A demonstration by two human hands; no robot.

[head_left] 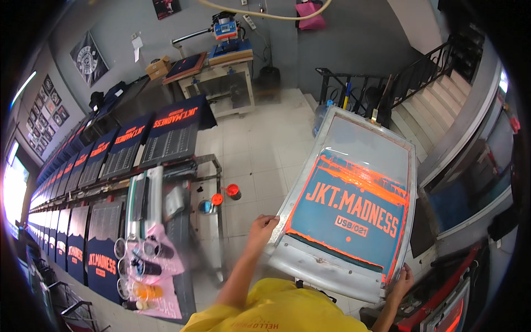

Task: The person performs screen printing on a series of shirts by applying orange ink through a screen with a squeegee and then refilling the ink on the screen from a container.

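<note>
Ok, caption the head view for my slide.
Left hand and right hand hold an orange-inked printing screen; dark printed garments in rows at left.

Counts two bare hands near: one left hand [264, 225], one right hand [404, 281]. Tallies one rectangular silver-framed mesh screen [365, 145] between them and one long silver metal squeegee [329, 273] at its near end. Adds, at left, two round orange pots [217, 199] and one pink plastic sheet [176, 307]; far, one blue-and-orange heat press [225, 30] and one pink bag [311, 15]. Leaves uncounted the long left row of navy printed shirts [174, 119], too small farther off.
</note>
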